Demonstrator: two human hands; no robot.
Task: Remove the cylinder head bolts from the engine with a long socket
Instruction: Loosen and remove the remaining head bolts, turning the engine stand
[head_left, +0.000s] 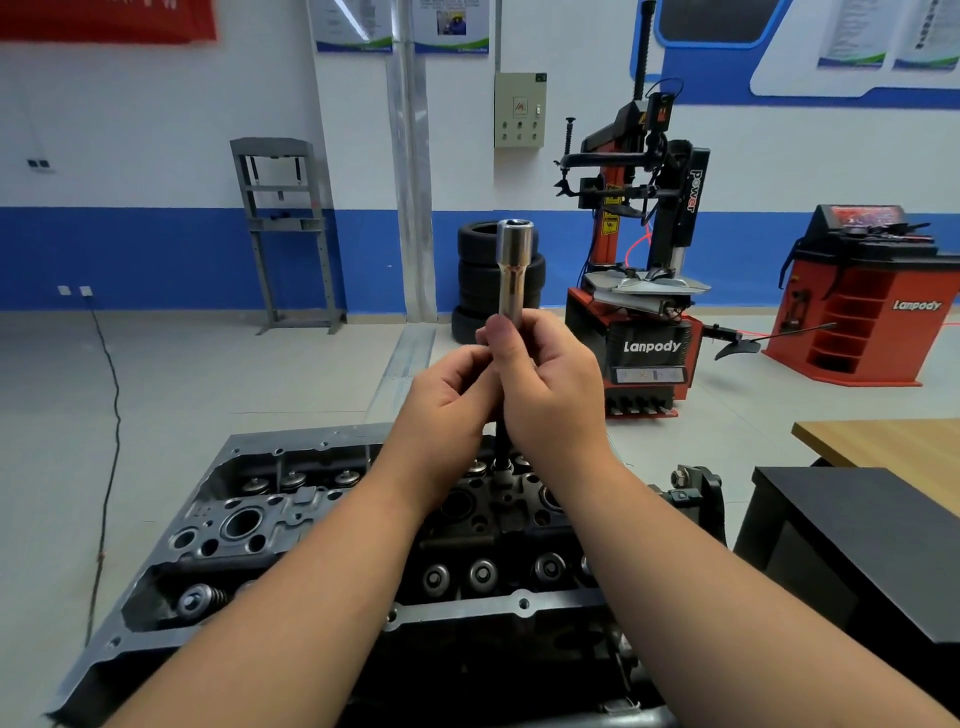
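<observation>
Above the engine, two hands hold one long socket upright: left hand and right hand each grip its lower end, fingers curled round it.

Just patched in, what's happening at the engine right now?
A person is working over the cylinder head. Both hands grip a long socket held upright above it: the right hand wraps the lower part and the left hand holds it beside the right. A dark shaft runs down from the hands to a bolt in the middle of the head. Whether that bolt is loose cannot be told.
</observation>
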